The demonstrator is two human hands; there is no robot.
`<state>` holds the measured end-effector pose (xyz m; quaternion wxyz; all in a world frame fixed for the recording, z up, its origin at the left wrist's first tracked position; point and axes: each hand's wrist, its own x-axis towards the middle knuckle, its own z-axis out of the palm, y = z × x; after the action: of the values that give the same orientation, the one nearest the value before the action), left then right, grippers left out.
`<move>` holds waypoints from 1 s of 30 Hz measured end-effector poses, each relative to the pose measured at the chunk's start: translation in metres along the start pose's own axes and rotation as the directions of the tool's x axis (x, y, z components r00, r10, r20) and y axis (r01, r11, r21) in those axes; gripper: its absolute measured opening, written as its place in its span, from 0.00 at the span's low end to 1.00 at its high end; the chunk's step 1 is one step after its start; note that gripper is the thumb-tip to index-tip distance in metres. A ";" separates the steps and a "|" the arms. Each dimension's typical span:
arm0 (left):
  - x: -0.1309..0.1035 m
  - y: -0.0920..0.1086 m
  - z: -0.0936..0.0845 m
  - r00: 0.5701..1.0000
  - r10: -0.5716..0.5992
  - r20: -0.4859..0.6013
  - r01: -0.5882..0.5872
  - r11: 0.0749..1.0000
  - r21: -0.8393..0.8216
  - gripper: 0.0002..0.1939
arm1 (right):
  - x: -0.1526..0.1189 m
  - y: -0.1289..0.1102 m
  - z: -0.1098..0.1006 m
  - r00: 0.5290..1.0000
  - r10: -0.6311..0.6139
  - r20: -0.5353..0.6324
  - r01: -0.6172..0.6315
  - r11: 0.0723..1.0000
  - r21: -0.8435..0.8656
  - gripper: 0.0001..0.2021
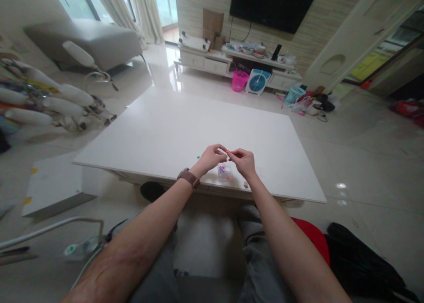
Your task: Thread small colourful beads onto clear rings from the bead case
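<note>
So nearest to us are our two legs in grey trousers, then one watch on a brown strap round our left wrist. Right by the near edge of the white tabletop there's one small yellow-and-dark piece, too tiny to make out properly. Just past it, to the left, sits one clear plastic box, lying flat, sides roughly squared up with the near edge. It looks close to square, so we don't see an obvious long axis. Purple, pink and blue bits in its far left part, orange ones near right, too blurry to count.

Just above the box we've got one orange piece up off the surface. Our right hand pinches it, thumb against finger; our left hand is curled with fingertips right at it, but we can't tell if they're gripping. Too small to say which way it points. One green bead-like piece lies just left.

Way back: one pink basket, one blue-and-white fan, one TV.
</note>
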<state>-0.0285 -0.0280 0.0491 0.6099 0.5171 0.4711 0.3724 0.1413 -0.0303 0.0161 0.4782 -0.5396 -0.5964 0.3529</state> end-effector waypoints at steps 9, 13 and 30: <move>-0.006 0.008 0.002 0.999 -0.031 -0.017 0.031 0.999 0.016 0.11 | 0.001 0.002 0.001 0.999 -0.012 -0.052 0.011 1.000 -0.028 0.14; -0.008 0.012 0.003 0.999 -0.037 -0.022 0.037 0.999 0.007 0.11 | 0.001 0.002 0.001 0.997 -0.015 -0.071 0.013 1.000 -0.021 0.15; -0.002 0.003 0.004 0.999 -0.031 -0.021 0.031 0.999 -0.015 0.08 | -0.001 -0.002 0.001 0.999 -0.006 -0.035 0.003 0.996 -0.084 0.14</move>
<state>-0.0248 -0.0301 0.0526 0.6144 0.5013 0.4828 0.3716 0.1396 -0.0313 0.0175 0.4663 -0.5642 -0.6033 0.3167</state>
